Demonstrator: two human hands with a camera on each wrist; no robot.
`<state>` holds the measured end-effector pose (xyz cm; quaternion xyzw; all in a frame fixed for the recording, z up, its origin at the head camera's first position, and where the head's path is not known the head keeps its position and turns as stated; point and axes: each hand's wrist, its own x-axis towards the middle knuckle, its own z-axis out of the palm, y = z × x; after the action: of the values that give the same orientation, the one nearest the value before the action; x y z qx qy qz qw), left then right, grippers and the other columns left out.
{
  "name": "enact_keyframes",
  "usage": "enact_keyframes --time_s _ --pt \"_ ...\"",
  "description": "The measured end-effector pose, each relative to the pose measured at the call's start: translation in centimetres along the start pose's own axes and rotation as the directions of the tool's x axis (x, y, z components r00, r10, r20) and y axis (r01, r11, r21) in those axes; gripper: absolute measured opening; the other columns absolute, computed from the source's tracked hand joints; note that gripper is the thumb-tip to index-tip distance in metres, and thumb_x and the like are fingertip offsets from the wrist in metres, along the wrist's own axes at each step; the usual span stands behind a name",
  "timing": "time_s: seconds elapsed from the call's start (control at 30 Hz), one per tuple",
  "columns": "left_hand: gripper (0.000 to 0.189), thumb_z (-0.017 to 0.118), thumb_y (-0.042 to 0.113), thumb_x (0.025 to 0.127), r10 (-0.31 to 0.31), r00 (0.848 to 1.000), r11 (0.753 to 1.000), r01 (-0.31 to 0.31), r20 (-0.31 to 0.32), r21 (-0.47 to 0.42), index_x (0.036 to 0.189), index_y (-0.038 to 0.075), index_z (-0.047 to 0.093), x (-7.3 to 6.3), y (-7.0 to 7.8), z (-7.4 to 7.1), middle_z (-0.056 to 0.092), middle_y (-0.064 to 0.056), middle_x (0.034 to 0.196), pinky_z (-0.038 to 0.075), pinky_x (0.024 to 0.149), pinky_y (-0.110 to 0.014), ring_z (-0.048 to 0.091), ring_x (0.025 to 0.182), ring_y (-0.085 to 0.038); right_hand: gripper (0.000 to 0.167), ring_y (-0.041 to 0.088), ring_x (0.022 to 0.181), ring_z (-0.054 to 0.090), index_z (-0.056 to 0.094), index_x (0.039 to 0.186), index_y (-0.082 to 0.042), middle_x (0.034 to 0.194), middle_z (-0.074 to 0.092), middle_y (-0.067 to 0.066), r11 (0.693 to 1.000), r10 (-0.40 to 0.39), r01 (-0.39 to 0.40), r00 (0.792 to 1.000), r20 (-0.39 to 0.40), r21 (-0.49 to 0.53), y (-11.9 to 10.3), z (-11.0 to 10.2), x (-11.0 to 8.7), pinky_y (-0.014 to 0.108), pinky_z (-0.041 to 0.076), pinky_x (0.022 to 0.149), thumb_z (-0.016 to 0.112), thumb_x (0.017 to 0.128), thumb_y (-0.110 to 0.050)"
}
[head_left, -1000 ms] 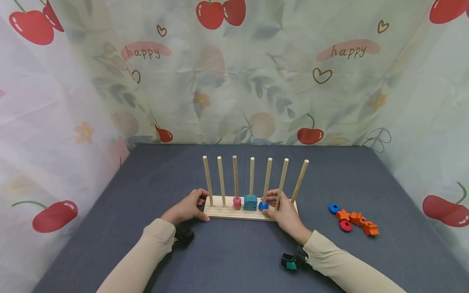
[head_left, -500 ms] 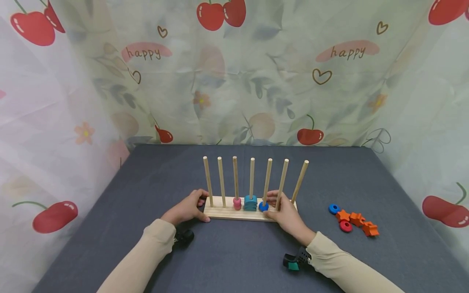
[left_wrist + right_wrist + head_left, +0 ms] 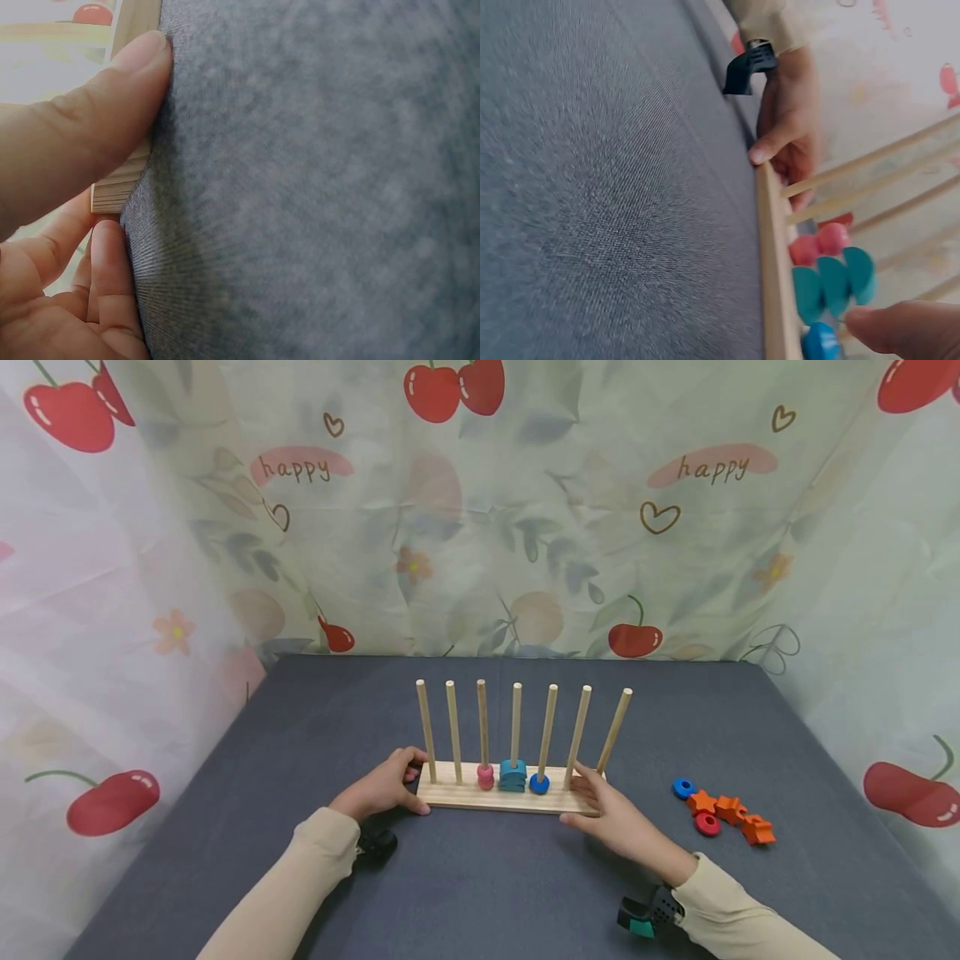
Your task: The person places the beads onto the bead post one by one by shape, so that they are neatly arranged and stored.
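Note:
A wooden peg board (image 3: 465,796) with several upright pegs sits mid-table. My left hand (image 3: 384,785) grips its left end, thumb (image 3: 124,82) along the front edge and fingers at the end and behind. Two pink beads (image 3: 485,777) sit on the third peg from the left, stacked teal pieces (image 3: 513,776) on the fourth, and a blue ring (image 3: 539,784) at the foot of the fifth. My right hand (image 3: 611,818) is at the board's right end, fingers spread and holding nothing. In the right wrist view its thumb (image 3: 907,326) shows near the teal pieces.
On the table right of the board lie another blue ring (image 3: 684,787), a red ring (image 3: 707,824) and several orange star-shaped pieces (image 3: 731,808). A patterned curtain (image 3: 480,527) hangs behind and at both sides of the dark table (image 3: 480,885).
My right hand has come away from the blue ring, leaving it on the fifth peg, and has shifted right along the board. The left hand stays at the left end.

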<state>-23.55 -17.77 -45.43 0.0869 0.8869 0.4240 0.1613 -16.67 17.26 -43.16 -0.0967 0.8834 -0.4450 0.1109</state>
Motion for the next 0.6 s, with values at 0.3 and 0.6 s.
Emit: enact_keyframes --time_s 0.3,0.6 --pt "0.074 0.089 0.003 0.063 -0.015 1.000 1.000 0.015 -0.001 -0.012 0.127 0.005 0.051 0.0 0.2 0.0 0.046 -0.012 0.121 0.040 0.099 -0.045 0.047 0.111 -0.027 0.070 0.041 0.130 0.045 0.033 0.145 0.004 0.142 0.045 0.025 0.997 -0.034 0.029 0.997 0.066 0.069 0.0 -3.3 -2.4 0.054 0.037 0.105 0.067 0.091 -0.025" --pt "0.074 0.089 0.003 0.064 -0.010 1.000 1.000 0.010 0.006 -0.019 0.127 0.004 0.050 -0.1 0.2 -0.1 0.045 -0.014 0.121 0.040 0.099 -0.045 0.046 0.111 -0.028 0.052 0.037 0.119 0.056 0.048 0.136 -0.001 0.134 0.054 0.022 0.991 -0.099 0.100 0.995 -0.018 0.084 0.3 -7.2 -4.0 0.032 0.053 0.086 0.064 0.093 -0.026"
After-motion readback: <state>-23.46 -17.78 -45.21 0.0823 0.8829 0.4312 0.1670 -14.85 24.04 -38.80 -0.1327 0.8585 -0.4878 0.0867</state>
